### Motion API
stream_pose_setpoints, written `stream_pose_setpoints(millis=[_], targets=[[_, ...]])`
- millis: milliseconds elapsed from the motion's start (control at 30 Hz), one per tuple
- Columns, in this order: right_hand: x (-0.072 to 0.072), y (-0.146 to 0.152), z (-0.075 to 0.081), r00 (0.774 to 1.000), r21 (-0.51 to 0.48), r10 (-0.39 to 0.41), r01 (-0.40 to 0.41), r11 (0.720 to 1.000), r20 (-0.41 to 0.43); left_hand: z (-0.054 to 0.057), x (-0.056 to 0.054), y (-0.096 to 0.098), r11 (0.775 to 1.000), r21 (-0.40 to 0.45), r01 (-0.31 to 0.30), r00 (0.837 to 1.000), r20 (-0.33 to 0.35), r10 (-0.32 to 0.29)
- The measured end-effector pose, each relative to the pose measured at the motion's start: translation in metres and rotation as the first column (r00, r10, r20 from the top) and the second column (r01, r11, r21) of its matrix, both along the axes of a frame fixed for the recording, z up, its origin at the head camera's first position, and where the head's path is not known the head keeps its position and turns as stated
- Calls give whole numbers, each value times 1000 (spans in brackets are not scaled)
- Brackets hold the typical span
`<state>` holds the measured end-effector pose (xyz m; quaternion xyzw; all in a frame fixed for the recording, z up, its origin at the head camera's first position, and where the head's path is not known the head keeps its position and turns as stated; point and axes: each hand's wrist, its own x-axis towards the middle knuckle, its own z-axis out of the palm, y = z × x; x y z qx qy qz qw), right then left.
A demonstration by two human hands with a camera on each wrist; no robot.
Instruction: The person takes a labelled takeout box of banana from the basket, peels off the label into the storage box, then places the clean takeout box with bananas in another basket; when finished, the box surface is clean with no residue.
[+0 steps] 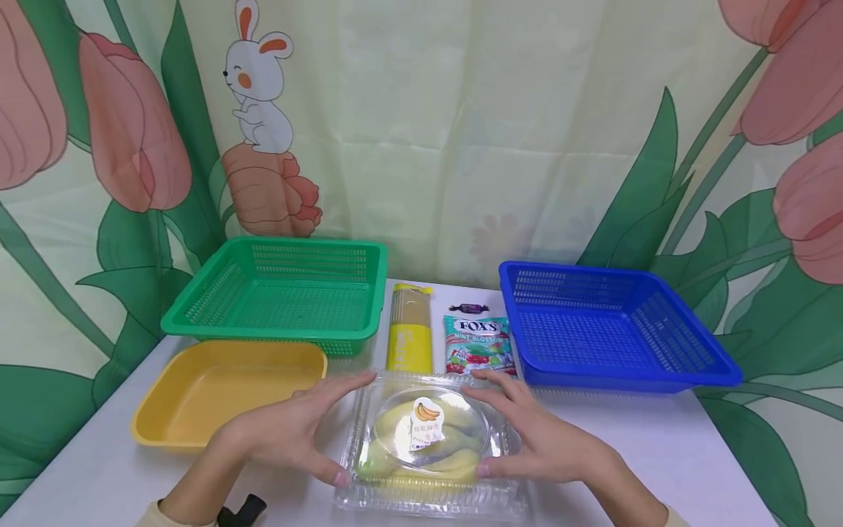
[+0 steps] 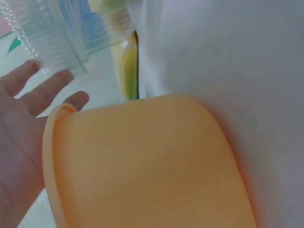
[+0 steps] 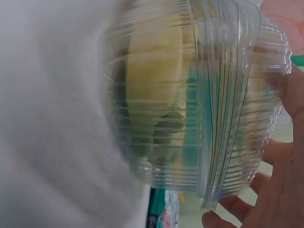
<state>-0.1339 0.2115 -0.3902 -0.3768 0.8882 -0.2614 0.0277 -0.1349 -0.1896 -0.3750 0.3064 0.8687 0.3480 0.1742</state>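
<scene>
A clear plastic clamshell box [image 1: 431,493] sits on the table in front of me, with bananas [image 1: 454,467] inside and a banana label [image 1: 426,424] on its lid. My left hand [image 1: 283,428] is spread at the box's left side, thumb and fingertips right at the edge. Over the right side, my right hand [image 1: 549,439] rests with extended fingers on the lid and thumb near the front. The right wrist view shows the ridged wall of the box [image 3: 223,118] beside that hand [image 3: 285,166]. In the left wrist view, the yellow basin [image 2: 142,156] partly hides the left hand [image 2: 19,128].
A green basket [image 1: 375,293] stands at back left, behind the yellow basin [image 1: 145,432]. On the right is a blue basket [image 1: 632,377]. Between the baskets lie a yellow noodle packet [image 1: 410,337], a Fox's candy bag [image 1: 477,344] and a small dark wrapped candy [image 1: 470,309].
</scene>
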Motion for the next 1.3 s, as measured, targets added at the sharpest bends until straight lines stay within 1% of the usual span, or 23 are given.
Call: stream_pose_setpoints(millis=[67,133,200,300,367,433,567,667,733,833,933,1033,1100,1167,1267,1300], targets=[[0,-1,0,1000,0,0,0,1000,2,-1,0,0,1000,3,3,1000,-22,-3],[-1,-2,1,1000,-3,-2,2,1000,4,-2,0,2,1000,4,-7,999,-43,7],[0,-2,0,1000,-4,-5,5,1000,9,-3,-1,6,999,1,-35,997,-76,34],[0,-3,0,1000,-4,-12,12,1000,20,-5,-2,15,996,18,-82,985,-152,84],[1,-3,0,1000,-3,-15,15,1000,21,-5,-2,22,994,38,-101,972,-211,107],[1,-3,0,1000,-5,-16,17,1000,24,-6,-2,29,993,67,-101,960,-257,115],[4,-8,-3,998,-10,-4,5,1000,62,-12,2,39,989,138,-59,929,-356,105],[6,-11,-7,996,-14,10,-9,1000,94,-17,7,45,983,179,-31,894,-435,107],[5,-11,-9,996,-16,15,-14,1000,93,-17,8,50,982,186,-25,877,-468,111],[4,-8,-7,997,-15,3,-2,1000,81,-16,4,58,984,175,-16,857,-505,103],[3,-6,-5,997,-8,1,-1,1000,73,-13,-1,66,984,176,23,840,-538,76],[1,-4,-2,998,-2,0,0,1000,56,-9,-7,72,978,195,71,829,-557,51],[-1,-3,1,999,-3,-7,7,1000,51,-6,-11,77,975,203,94,826,-562,37],[-2,-2,3,998,-5,-16,16,1000,53,-4,-14,80,975,201,100,832,-554,29],[-1,-1,5,997,-1,-24,24,1000,70,-4,-15,85,979,181,92,853,-522,16],[-1,-1,5,997,1,-25,25,1000,75,-5,-15,86,980,175,93,857,-515,11]])
